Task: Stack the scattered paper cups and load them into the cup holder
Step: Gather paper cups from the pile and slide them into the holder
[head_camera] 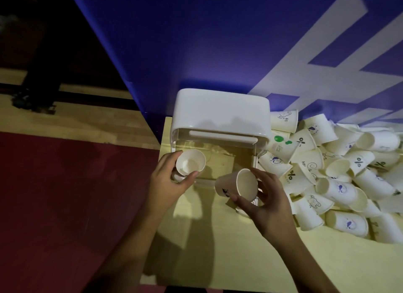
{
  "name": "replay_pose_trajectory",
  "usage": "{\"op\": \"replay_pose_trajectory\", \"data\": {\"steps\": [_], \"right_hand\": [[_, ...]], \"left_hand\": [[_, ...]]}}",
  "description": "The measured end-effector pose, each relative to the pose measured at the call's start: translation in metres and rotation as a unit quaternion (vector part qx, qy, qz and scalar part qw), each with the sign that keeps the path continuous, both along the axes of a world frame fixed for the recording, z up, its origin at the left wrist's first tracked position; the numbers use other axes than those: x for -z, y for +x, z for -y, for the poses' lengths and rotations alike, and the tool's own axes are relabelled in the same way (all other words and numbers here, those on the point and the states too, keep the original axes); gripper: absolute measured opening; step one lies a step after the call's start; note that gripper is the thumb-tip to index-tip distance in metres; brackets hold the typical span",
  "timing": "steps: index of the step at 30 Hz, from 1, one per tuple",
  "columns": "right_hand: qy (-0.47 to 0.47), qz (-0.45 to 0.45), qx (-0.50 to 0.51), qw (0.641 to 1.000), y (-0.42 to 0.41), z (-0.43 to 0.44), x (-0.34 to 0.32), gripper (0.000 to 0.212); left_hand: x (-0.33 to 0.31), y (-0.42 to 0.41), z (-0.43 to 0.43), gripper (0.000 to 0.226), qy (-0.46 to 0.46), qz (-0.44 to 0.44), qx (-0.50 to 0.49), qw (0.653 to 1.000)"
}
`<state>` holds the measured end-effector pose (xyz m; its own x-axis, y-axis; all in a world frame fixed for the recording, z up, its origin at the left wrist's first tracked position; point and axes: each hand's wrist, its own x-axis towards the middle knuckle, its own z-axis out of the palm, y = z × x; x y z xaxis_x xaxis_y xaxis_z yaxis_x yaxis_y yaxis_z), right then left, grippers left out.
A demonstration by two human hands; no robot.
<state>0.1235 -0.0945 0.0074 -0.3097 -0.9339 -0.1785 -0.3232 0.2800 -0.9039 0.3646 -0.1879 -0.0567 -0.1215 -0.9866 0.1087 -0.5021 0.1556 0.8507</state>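
My left hand (170, 181) curls its fingers round an upright paper cup (190, 163), mouth up to take the tilted cup (236, 184) my right hand (268, 203) grips near its rim, both just before the cup holder (220, 111), the scattered pile (349, 172) beyond my right fingers

Dim scene, light pooling centrally, dark vignetted corners, wide-angle bending, soft arm shadows.

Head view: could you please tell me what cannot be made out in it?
- Head view: the left hand covers the lower part of its cup, so one cup or a stack is unclear.
- Head view: the white top of the cup holder hides its rear inside.
- Head view: the right edge cuts off the cup pile.
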Motion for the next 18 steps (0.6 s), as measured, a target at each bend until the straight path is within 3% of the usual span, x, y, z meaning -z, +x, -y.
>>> {"op": "replay_pose_trajectory", "data": {"steps": [11, 18], "right_hand": [[-0.003, -0.007, -0.001, 1.000, 0.005, 0.002, 0.010, 0.070], [-0.019, -0.080, -0.014, 0.997, 0.018, 0.019, 0.019, 0.077]], "left_hand": [[0.024, -0.003, 0.011, 0.063, 0.017, 0.065, 0.029, 0.997], [0.042, -0.006, 0.018, 0.066, 0.064, 0.125, 0.052, 0.989]]}}
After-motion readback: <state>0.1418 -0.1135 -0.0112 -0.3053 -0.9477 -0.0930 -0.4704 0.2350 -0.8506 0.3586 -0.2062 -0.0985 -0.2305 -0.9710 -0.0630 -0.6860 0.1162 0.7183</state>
